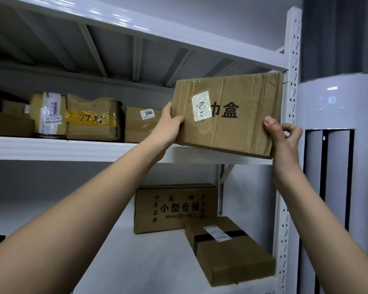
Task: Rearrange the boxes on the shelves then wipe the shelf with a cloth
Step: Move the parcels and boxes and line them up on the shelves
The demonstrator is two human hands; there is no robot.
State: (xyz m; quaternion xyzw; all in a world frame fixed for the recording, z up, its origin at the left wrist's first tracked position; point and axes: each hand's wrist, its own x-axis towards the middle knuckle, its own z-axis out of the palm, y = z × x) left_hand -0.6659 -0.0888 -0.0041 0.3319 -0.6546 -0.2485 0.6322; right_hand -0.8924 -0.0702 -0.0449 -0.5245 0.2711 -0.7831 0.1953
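Bare forearms lead to the left hand (172, 126) and right hand (282, 132), each gripping an end of the flat brown cardboard box (227, 115), tilted above the white metal shelf's (72, 147) right end; uneven grip could drop it.

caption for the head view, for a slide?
Both hands, left hand and right hand, hold a tilted cardboard box at the upper shelf.

Flat taped cardboard box (227, 115), white label and black characters on its face, tilted above the shelf edge (72, 148), gripped between left hand (170, 128) and right hand (283, 134).
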